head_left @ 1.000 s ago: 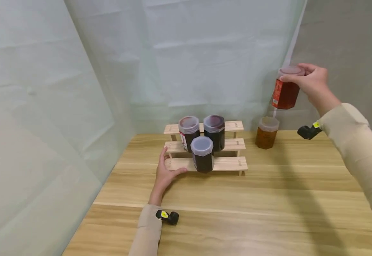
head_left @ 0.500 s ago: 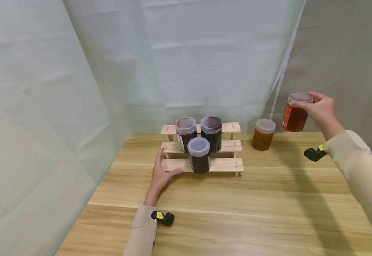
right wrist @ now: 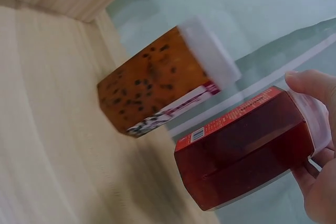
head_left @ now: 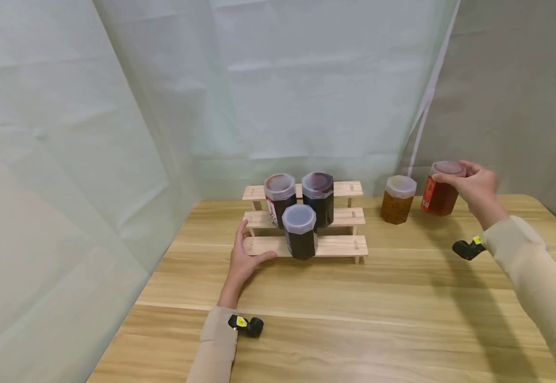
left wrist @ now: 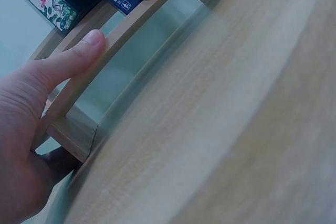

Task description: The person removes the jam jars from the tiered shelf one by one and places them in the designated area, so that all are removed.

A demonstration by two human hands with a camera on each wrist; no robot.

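The right hand [head_left: 474,186] pinched the red jar [head_left: 439,189] by its lid, low over the far right of the table [head_left: 402,298], just right of the orange jar [head_left: 397,199]. The left hand [head_left: 244,260] lay open, steadying the wooden rack [head_left: 335,246]. Best bet was probably keeping the jar upright and clear of its neighbour.

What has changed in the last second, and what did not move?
The right hand has lowered the red jar, gripped by its lid, from high up to the table beside the orange jar. The left hand stays on the wooden rack; the three dark jars are unmoved.
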